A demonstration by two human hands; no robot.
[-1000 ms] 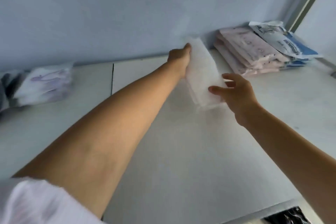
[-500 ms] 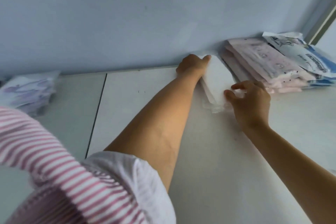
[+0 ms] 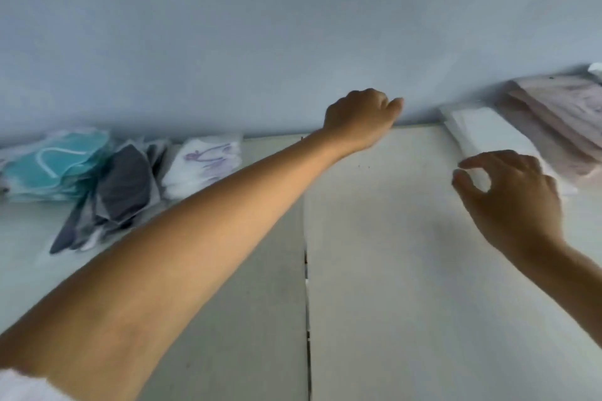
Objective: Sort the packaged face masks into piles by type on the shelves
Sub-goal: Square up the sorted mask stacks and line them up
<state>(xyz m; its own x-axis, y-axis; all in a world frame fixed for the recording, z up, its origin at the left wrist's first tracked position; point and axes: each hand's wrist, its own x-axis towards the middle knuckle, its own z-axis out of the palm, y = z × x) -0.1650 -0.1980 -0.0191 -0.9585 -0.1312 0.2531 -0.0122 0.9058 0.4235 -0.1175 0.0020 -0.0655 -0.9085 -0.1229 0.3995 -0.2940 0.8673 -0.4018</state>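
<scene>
A pile of white mask packs [image 3: 482, 130] lies flat on the white shelf [image 3: 391, 254] near the back wall, just left of a pink pile [image 3: 560, 120]. My left hand [image 3: 361, 117] hovers left of the white pile with fingers loosely curled and nothing in it. My right hand [image 3: 514, 198] hangs over the pile's near end, thumb and fingers curved and apart, holding nothing. At the far left lie a teal pile [image 3: 55, 166], a dark grey pile [image 3: 117, 192] and a white pile with purple print [image 3: 205, 166].
A seam [image 3: 306, 270] runs front to back between two shelf boards. A pale blue wall [image 3: 293, 26] closes the back. A corner of another pack [image 3: 596, 70] shows at the right edge. My white sleeve [image 3: 19, 387] sits at the bottom left.
Both hands have let go of the white pile, which now lies beside the pink pile. My left hand has drawn away to the left. The view has swung left, revealing the teal and grey piles.
</scene>
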